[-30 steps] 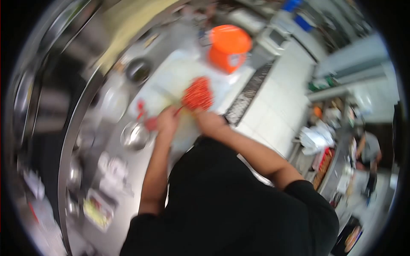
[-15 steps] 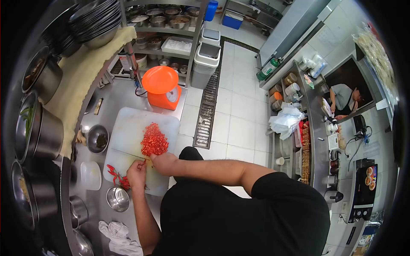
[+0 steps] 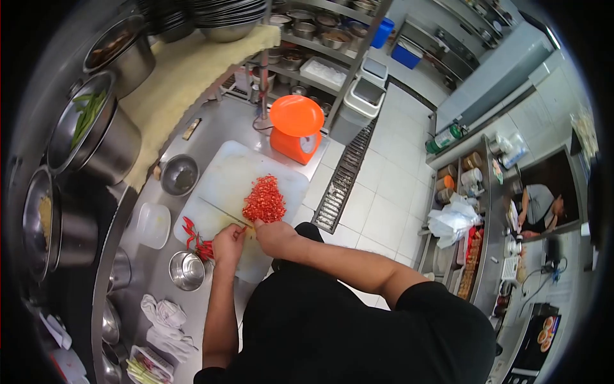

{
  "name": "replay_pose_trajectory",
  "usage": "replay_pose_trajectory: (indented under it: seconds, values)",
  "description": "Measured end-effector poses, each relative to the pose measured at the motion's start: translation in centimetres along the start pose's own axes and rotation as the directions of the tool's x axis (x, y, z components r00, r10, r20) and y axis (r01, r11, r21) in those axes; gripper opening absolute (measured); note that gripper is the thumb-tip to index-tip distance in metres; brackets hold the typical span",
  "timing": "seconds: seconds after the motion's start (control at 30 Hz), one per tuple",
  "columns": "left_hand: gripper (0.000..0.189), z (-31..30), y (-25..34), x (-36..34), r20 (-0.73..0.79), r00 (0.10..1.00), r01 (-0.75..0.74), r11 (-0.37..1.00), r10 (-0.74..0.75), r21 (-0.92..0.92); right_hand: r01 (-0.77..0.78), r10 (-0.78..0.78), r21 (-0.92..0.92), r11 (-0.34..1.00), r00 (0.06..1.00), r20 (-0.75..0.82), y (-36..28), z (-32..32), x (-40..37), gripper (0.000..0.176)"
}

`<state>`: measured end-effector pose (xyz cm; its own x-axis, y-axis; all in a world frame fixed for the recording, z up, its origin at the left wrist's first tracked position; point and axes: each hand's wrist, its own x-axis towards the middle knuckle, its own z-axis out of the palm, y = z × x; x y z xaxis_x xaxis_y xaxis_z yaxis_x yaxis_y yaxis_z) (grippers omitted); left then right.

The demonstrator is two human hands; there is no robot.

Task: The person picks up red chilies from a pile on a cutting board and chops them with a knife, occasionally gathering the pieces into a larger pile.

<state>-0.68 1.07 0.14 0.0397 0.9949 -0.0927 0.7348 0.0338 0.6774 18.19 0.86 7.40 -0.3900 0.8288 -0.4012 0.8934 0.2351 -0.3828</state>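
Observation:
On a white cutting board (image 3: 224, 163) lies a heap of chopped red chili (image 3: 264, 200). My right hand (image 3: 276, 238) is closed around the handle end of a knife (image 3: 216, 207), whose thin blade points to the upper left over the board, beside the heap. Close to the blade, my left hand (image 3: 228, 244) has its fingertips pinched on a small red chili (image 3: 246, 226), mostly hidden. Several whole red chilies (image 3: 203, 249) rest at the board's left edge by my left wrist. Next to them stands a shiny metal bowl (image 3: 187, 271).
An orange kitchen scale (image 3: 295, 131) stands beyond the board. Left are a dark metal bowl (image 3: 180, 175), a white plastic tub (image 3: 153, 226) and crumpled cloths (image 3: 167, 323). Deep pots (image 3: 115, 150) line the raised shelf. A person (image 3: 538, 208) is at the far right opening.
The camera view has turned, so the counter and board appear farther right. Both hands stay together by the chili heap, and the knife blade shows more plainly now.

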Motion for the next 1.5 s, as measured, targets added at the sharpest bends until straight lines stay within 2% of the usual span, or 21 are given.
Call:
replay_pose_trajectory:
  seconds: [0.17, 0.3, 0.47, 0.57, 0.67, 0.77, 0.87, 0.97, 1.0, 1.1, 1.17, 1.27, 1.4, 1.5]
  values:
    - [0.012, 0.2, 0.1, 0.0, -0.003, 1.0, 0.016, 0.999, -0.016, 0.044, -0.03, 0.032, 0.046, 0.998, 0.999, -0.036, 1.0, 2.7, 1.3, 0.027]
    - [0.011, 0.0, 0.5, -0.1, 0.006, 1.0, 0.028, 0.996, -0.029, 0.088, 0.016, -0.016, -0.01, 1.0, 0.999, -0.044, 0.6, 1.7, 1.1, 0.026]
    - [0.01, 0.4, 0.5, -0.3, -0.008, 1.0, 0.012, 0.999, -0.011, 0.053, 0.023, -0.025, -0.086, 0.996, 0.999, -0.023, 0.0, 0.6, 0.0, 0.026]
    - [0.01, 0.4, 0.4, -0.3, -0.004, 1.0, 0.003, 1.0, -0.003, 0.015, -0.036, 0.035, 0.057, 0.998, 0.999, 0.01, 0.8, 2.6, 1.4, 0.027]
    - [0.009, 0.3, 0.4, -0.5, 0.001, 1.0, -0.004, 1.0, 0.004, -0.022, -0.021, 0.021, -0.02, 1.0, 1.0, 0.002, 0.4, 2.2, 1.6, 0.029]
    - [0.009, 0.4, 0.1, -0.1, -0.022, 0.999, -0.047, 0.999, 0.047, -0.004, 0.054, -0.058, -0.088, 0.995, 0.998, -0.039, 0.0, 1.0, 0.5, 0.025]
    - [0.009, 0.3, 0.4, -0.2, -0.023, 0.998, -0.052, 0.999, 0.052, -0.003, 0.04, -0.044, -0.083, 0.996, 0.998, -0.047, 0.4, 2.0, 0.4, 0.026]
    - [0.009, 0.8, -0.2, -0.3, -0.028, 0.997, -0.074, 0.997, 0.074, -0.012, -0.044, 0.045, 0.028, 0.999, 0.999, -0.019, 0.8, 3.5, 1.7, 0.031]
    - [0.01, 0.6, -0.2, -0.2, -0.035, 0.996, -0.087, 0.996, 0.086, -0.012, -0.027, 0.027, 0.002, 1.0, 0.999, -0.019, 0.5, 3.1, 1.8, 0.031]
    - [0.009, 0.4, 0.2, -0.4, -0.01, 0.998, -0.056, 0.997, 0.055, -0.061, 0.003, -0.003, -0.048, 0.999, 1.0, -0.005, 0.0, 1.6, 1.4, 0.032]
    - [0.009, 0.1, 0.4, -0.3, -0.014, 0.998, -0.069, 0.997, 0.068, -0.025, 0.013, -0.011, -0.068, 0.998, 1.0, 0.026, -0.4, 0.5, 0.3, 0.032]
    - [0.009, 0.4, 0.0, -0.4, -0.022, 0.997, -0.071, 0.997, 0.071, -0.003, -0.009, 0.009, 0.016, 1.0, 1.0, 0.004, 0.3, 2.2, 0.6, 0.033]
    - [0.01, 0.0, 0.5, -0.6, 0.001, 0.999, -0.043, 0.999, 0.043, 0.028, -0.042, 0.042, -0.02, 0.999, 0.999, 0.012, 0.5, 2.8, 1.9, 0.036]
    - [0.012, 0.3, 0.5, -0.9, -0.032, 0.999, -0.041, 0.999, 0.04, -0.031, -0.016, 0.018, -0.065, 0.998, 0.999, 0.033, 0.4, 2.1, 1.8, 0.038]
